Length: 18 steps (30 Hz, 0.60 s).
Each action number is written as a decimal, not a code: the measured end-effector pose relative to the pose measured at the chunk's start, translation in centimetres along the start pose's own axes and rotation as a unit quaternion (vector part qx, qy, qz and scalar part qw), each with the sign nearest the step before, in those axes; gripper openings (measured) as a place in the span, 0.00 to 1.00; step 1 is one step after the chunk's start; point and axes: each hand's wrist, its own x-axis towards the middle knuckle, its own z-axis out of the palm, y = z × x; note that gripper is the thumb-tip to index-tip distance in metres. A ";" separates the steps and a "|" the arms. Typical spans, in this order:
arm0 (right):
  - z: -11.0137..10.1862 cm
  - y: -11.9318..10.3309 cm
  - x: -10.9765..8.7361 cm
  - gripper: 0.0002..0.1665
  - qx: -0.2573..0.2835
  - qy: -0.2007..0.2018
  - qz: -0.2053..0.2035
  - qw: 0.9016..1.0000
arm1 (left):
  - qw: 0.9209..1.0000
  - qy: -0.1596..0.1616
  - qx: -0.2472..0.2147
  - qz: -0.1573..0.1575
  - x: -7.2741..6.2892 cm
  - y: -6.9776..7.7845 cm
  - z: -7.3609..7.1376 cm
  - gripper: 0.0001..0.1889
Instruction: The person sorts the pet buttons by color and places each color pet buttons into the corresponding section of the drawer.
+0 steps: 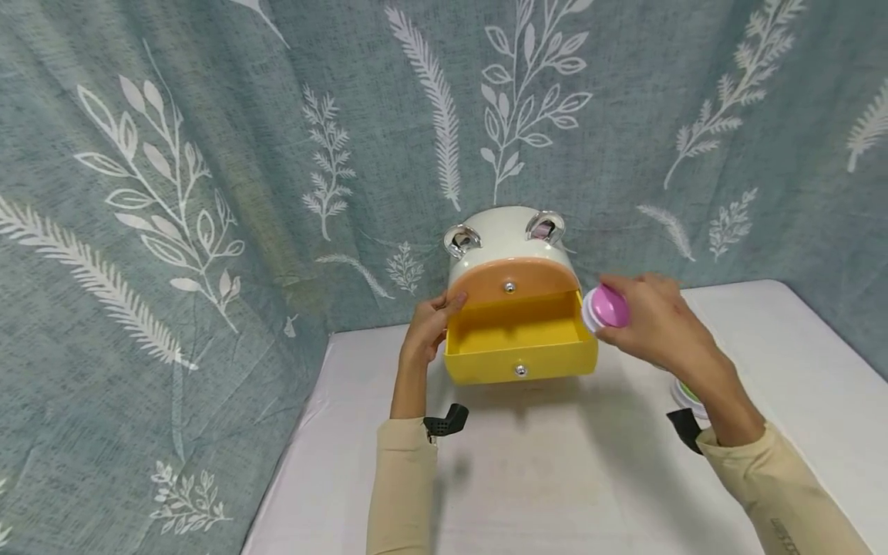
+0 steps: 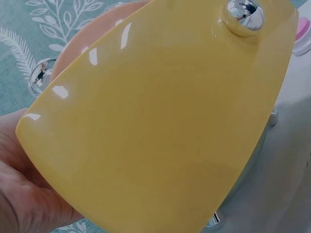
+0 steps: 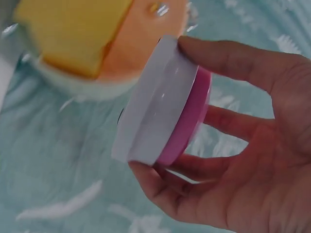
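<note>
**Pink-and-white round piece (image 1: 610, 307) held by its rim, right next to an open drawer**

So the pink-and-white piece is up in the right hand (image 1: 655, 320), just beside the right end of the yellow drawer (image 1: 486, 365). I can't tell whether the two touch. The fingers on that side are gripping it at opposite edges, pink face toward the palm and white side outward. My guess is that's simply the easy way to hold something thick and round, and it leaves the white side uncovered (the right wrist view shows this best).

The yellow drawer sticks well out of the box (image 1: 506, 231), below the closed peach drawer (image 1: 548, 274). The left hand (image 1: 426, 327) has its fingers gripping the box's left side, with a fingertip lapping onto the peach front. I'd read that as steadying, since a drawer hanging out that far probably makes the thing front-heavy.

The box is at the back of the desk (image 1: 541, 470), close to the curtain (image 1: 264, 231), front facing the person, so both knobs are within reach. A green-and-white piece (image 1: 687, 395) sits over to the right, partly hidden behind the right wrist.
</note>
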 end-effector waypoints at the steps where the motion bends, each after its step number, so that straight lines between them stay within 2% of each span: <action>1: 0.0 -0.8 0.4 0.41 0.007 -0.005 -0.014 1.000 | 1.000 0.000 -0.001 -0.001 0.0 0.0 0.0 0.43; 5: 0.7 -3.6 2.1 0.37 0.028 -0.026 -0.050 0.998 | 1.000 0.001 0.005 -0.002 0.0 0.0 -0.1 0.43; 11: 3.3 -7.1 4.8 0.29 0.041 -0.049 -0.087 0.994 | 1.000 0.015 0.009 0.005 0.0 -0.2 0.0 0.42; 15: 5.3 -8.8 5.8 0.25 0.042 -0.062 -0.089 0.993 | 1.000 0.024 0.009 0.006 0.0 0.0 0.1 0.40; 18: 6.7 -9.8 6.0 0.27 0.034 -0.065 -0.078 0.994 | 1.000 0.022 0.011 0.012 0.1 -0.1 0.0 0.38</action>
